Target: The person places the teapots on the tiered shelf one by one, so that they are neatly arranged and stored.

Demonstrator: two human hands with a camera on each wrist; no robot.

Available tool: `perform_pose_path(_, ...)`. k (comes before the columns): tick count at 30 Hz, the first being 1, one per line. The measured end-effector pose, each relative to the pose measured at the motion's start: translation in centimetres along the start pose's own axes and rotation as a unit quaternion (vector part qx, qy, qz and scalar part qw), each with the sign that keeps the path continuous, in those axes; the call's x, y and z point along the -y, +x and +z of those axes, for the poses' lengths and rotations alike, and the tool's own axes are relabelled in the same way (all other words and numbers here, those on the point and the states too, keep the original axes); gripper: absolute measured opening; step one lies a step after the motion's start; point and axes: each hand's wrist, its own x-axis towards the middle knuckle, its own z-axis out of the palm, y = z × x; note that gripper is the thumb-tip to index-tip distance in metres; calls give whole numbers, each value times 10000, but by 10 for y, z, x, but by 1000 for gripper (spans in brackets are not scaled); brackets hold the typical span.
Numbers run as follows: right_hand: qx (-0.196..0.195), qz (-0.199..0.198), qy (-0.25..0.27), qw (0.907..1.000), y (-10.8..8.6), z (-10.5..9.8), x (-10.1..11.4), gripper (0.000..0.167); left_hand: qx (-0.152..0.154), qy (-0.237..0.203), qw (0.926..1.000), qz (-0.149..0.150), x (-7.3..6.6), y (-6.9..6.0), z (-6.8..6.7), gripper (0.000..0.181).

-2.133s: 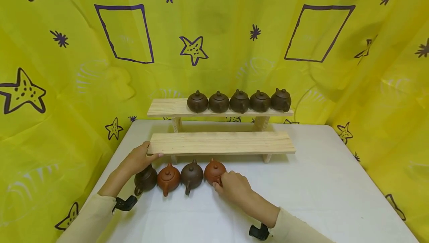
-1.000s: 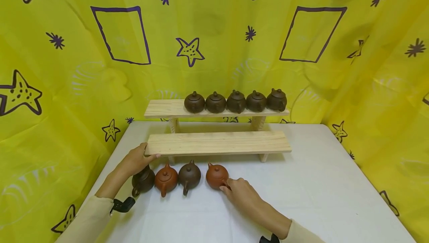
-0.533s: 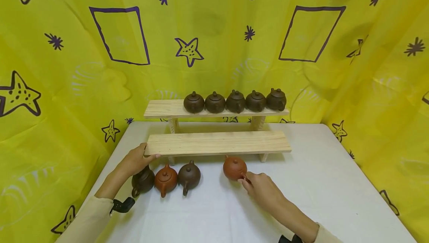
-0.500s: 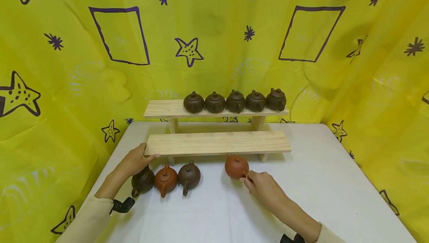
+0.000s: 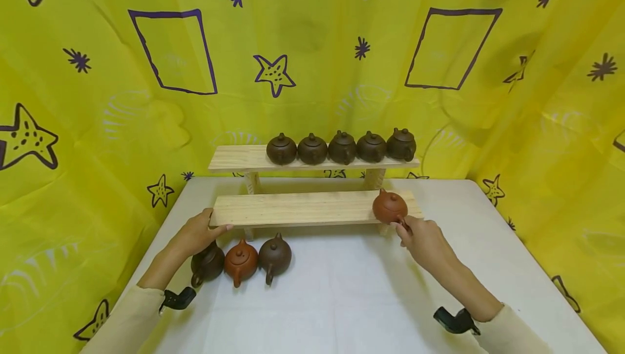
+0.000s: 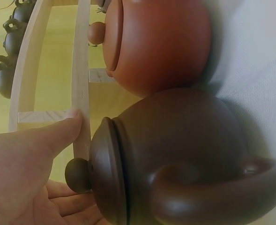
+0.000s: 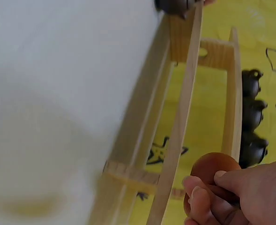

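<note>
1. My right hand grips a clay-red teapot by its handle, over the right end of the lower shelf; I cannot tell whether the base touches the wood.
2. At the opposite end, my left hand holds the corner of that shelf, thumb against its front edge.
3. Below that hand I see a dark teapot upright on the white surface, beside a second red teapot and a grey-brown teapot, handles facing my head camera.
4. Five dark brown teapots stand in a row on the upper shelf.
5. Behind the shelves, a yellow curtain bears drawn stars.
</note>
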Motion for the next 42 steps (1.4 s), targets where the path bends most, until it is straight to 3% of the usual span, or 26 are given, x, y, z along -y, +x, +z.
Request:
perform_pose_path(12, -2, 259, -233, 9994, 25, -5, -33, 36, -33, 28, 10000, 28, 0, 0, 1, 82)
perform_pose_path(25, 67, 490, -220, 9985, 35, -2, -36, 38, -32, 17, 10000, 11, 1, 1, 2, 82)
perform_pose_path(33, 98, 648, -182, 9977, 35, 1, -40, 47, -42, -1, 10000, 42, 2, 1, 2, 81)
perform_pose_path(36, 461, 860, -219, 9950, 32, 0, -41, 54, -10, -7, 10000, 40, 3, 2, 2, 82)
perform_pose_path(42, 1803, 1034, -280, 9778, 21, 12, -26, 55, 2, -69, 10000, 30, 7, 3, 4, 84)
